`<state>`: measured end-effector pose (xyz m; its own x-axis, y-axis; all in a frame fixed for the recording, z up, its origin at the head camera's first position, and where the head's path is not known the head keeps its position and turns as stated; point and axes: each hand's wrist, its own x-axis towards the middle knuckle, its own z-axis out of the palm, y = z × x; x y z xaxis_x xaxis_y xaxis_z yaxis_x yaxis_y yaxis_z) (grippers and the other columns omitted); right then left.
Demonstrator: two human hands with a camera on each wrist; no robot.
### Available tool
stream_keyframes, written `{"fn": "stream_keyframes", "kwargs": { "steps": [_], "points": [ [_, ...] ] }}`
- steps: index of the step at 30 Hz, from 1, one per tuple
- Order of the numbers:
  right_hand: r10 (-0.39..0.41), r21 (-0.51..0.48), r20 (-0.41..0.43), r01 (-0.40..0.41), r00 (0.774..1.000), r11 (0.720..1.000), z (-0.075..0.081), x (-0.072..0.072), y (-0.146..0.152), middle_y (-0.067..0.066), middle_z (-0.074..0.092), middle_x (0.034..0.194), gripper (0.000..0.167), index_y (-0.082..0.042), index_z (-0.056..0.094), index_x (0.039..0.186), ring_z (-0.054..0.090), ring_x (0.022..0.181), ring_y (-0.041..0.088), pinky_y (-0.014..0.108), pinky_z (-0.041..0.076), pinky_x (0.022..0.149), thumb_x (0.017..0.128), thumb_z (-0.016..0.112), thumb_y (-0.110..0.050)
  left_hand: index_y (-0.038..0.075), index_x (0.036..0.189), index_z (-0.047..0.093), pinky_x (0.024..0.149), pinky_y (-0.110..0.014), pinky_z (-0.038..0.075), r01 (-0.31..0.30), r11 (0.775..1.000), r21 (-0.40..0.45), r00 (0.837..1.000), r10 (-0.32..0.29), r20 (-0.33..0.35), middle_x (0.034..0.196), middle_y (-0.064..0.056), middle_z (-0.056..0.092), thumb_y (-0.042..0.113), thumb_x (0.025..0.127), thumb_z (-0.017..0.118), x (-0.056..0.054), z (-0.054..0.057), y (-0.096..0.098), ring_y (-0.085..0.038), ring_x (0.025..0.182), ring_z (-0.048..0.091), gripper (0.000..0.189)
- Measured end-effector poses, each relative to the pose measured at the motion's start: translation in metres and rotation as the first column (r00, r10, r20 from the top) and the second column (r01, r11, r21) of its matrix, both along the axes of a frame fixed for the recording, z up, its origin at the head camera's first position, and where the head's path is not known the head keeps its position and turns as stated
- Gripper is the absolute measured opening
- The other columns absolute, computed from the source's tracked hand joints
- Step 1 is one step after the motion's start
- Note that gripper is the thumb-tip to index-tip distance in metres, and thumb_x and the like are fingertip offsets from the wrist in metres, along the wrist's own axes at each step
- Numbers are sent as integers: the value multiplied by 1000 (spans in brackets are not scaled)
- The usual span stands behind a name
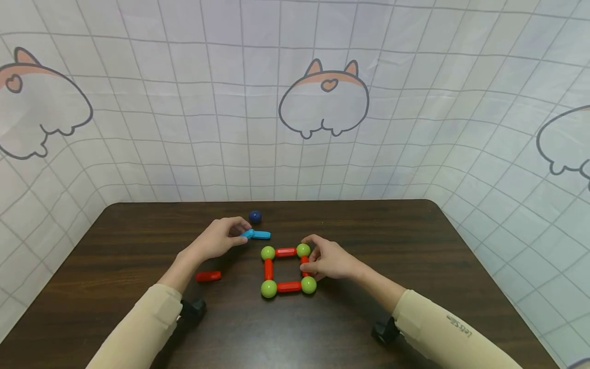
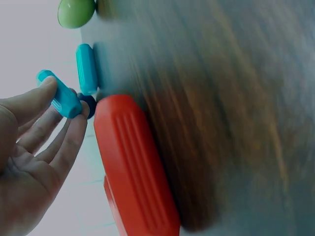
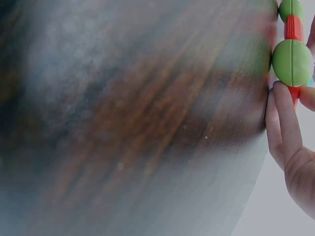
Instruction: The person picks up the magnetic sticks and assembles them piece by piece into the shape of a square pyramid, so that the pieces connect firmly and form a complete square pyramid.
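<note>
My left hand (image 1: 220,240) pinches a light-blue rod (image 2: 61,96) between thumb and fingertips, raised over the table in the left wrist view. Just beyond it lies a second light-blue rod (image 1: 262,235). A dark blue ball (image 1: 255,217) sits behind the left fingers. Right of centre, red rods (image 1: 289,287) and green balls (image 1: 269,288) are joined into a flat square, one ball at each corner. My right hand (image 1: 335,260) grips the square's right-hand red rod (image 1: 304,260), thumb on the inner side; the fingers partly hide this rod. Beside its fingertips is a green corner ball (image 3: 291,63).
A loose red rod (image 1: 208,276) lies on the dark wooden table (image 1: 392,236), below the left wrist. A white checked cloth (image 1: 184,102) with cartoon animal prints hangs behind the table and along both sides.
</note>
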<state>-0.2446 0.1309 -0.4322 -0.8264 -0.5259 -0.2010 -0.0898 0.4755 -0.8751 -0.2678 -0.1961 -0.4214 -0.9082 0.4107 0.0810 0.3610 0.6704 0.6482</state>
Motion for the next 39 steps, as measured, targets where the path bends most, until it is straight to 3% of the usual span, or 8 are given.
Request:
{"fn": "stream_keyframes", "kwargs": {
  "steps": [6,18,23,29,39],
  "points": [
    [1,-6,3,-1,1000,1000,-1,-1,0,14,62,90,60,-3,46,143,70,70,24,39,62,68,92,78,-6,6,127,68,93,-49,53,6,999,39,1000,-6,-2,114,-9,70,10,100,68,6,0,5,-30,108,65,27],
    [10,-12,5,-10,1000,1000,-2,-3,1,15,62,91,60,-3,46,143,71,70,25,39,62,67,92,78,-7,8,124,65,94,-49,52,-67,975,213,996,52,73,114,-6,68,15,99,72,15,-3,17,-28,110,65,27],
    [13,-12,6,-13,1000,1000,-3,-3,1,15,62,91,61,-3,46,143,71,71,24,38,62,68,92,77,-7,8,132,66,94,-48,53,-43,969,244,997,26,73,115,-4,70,15,98,73,17,-5,20,-27,109,66,36],
    [13,-10,3,-13,1000,1000,-2,-3,1,14,62,91,60,-3,46,143,71,71,24,38,62,68,92,77,-7,8,128,68,95,-46,53,2,959,284,996,-26,80,118,-3,72,14,98,73,19,-5,26,-25,111,67,32],
    [3,-8,9,-3,1000,1000,-2,-2,1,15,62,91,61,-4,46,143,70,71,24,38,62,67,92,78,-7,8,124,69,90,-42,56,12,948,319,997,-34,63,111,0,72,12,97,74,21,-6,33,-21,105,69,29]
  ]
}}
